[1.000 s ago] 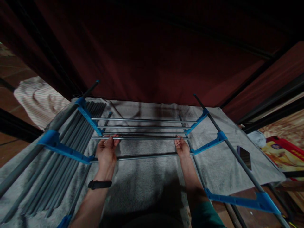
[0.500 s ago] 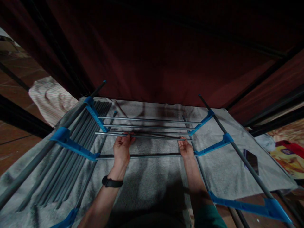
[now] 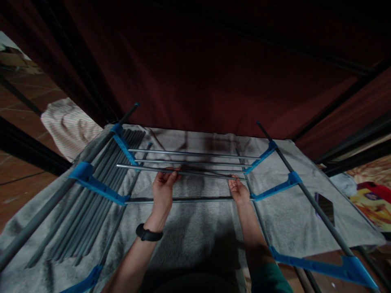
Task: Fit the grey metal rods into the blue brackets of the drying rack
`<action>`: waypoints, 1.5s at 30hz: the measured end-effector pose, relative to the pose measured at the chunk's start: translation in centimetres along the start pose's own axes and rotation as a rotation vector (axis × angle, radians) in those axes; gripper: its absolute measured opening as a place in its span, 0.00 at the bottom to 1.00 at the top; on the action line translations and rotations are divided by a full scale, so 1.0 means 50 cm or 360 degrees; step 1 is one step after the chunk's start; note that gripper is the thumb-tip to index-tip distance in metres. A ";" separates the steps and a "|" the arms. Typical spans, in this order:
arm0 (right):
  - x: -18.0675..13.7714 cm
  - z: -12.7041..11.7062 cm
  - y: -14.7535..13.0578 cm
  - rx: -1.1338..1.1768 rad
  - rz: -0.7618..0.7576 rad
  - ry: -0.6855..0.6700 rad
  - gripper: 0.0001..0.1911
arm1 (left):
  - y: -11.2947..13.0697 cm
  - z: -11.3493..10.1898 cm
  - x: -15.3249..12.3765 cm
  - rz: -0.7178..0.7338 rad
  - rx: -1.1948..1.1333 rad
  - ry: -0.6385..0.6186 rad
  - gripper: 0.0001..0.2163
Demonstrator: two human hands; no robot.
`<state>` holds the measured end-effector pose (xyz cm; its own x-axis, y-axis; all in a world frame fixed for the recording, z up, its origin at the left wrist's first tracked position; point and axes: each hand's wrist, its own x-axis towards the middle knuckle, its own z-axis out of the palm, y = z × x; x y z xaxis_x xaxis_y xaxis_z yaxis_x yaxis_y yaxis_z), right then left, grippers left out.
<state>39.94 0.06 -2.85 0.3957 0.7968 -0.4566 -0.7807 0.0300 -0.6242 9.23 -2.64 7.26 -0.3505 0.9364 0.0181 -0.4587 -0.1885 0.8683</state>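
Note:
A partly built rack of grey rods and blue plastic connectors lies on a grey towel (image 3: pixel 189 228). My left hand (image 3: pixel 163 189), with a black watch at the wrist, is closed around a loose metal rod (image 3: pixel 198 173) near its middle. The rod's left end sticks out past the blue left bracket (image 3: pixel 124 144). My right hand (image 3: pixel 238 190) pinches the same rod near its right end, by the blue right bracket (image 3: pixel 259 158). Two more rods (image 3: pixel 192 154) span the brackets behind it.
A bundle of several grey tubes (image 3: pixel 91 203) lies on the towel at left. A long pole with a blue connector (image 3: pixel 82 175) crosses the left side, another pole (image 3: pixel 317 211) the right. A dark phone (image 3: pixel 325 205) rests on the towel at right. A dark red curtain (image 3: pixel 198 73) hangs behind.
My left hand has slid rightward along the rod toward its middle. The rod has shifted left and tilted, so its left end now pokes past the left bracket.

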 end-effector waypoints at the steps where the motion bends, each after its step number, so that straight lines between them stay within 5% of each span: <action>1: 0.000 0.000 0.000 -0.0011 0.0006 -0.0012 0.13 | 0.002 0.002 -0.001 -0.0003 -0.0002 -0.0003 0.13; 21: 0.000 0.014 0.000 -0.0037 -0.0031 0.0157 0.11 | 0.031 -0.012 0.029 0.0174 0.0034 0.0123 0.13; 29: -0.011 0.015 0.002 -0.0082 -0.0104 -0.0055 0.09 | 0.038 -0.014 0.033 0.0240 0.0039 0.0169 0.12; 38: -0.018 0.020 0.004 -0.0130 -0.0096 -0.0087 0.11 | 0.034 0.000 0.017 0.0147 0.0052 -0.0011 0.15; 45: -0.012 0.013 0.004 -0.0081 -0.0227 0.0088 0.08 | 0.011 0.021 0.006 0.0010 0.0008 -0.0113 0.16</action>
<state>39.21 -0.03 -2.28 0.5280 0.7521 -0.3945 -0.6896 0.1086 -0.7160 9.73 -2.16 8.25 -0.2944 0.9539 0.0584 -0.4527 -0.1930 0.8705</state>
